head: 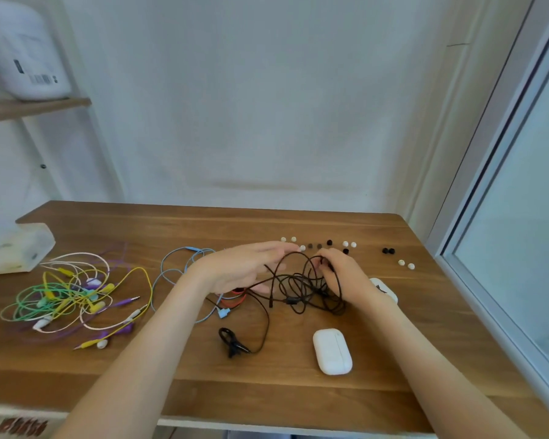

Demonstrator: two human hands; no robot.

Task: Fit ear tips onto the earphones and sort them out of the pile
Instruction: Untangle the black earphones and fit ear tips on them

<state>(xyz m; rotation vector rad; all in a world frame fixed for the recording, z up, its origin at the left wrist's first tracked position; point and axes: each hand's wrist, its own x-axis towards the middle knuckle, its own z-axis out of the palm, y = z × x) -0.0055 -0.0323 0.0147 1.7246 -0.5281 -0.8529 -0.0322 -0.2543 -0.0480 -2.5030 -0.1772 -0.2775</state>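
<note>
A tangle of black earphone cable [301,288] lies mid-table, its loops lifted between both hands. My right hand [346,277] pinches a black earbud end at the top of the loops. My left hand [244,267] has its fingers stretched out, with a strand of the black cable running across the palm side. Small white and black ear tips [325,243] lie scattered in a row behind the hands, with a few more tips [401,261] at the right. A pile of yellow, green, purple and white earphones [76,296] lies at the left.
A light blue earphone cable [178,264] and a red one [235,299] lie under my left wrist. A white earbud case [332,351] sits in front, a second white case [384,288] behind my right wrist. A clear box [13,248] stands far left. A window frame [488,248] borders the right.
</note>
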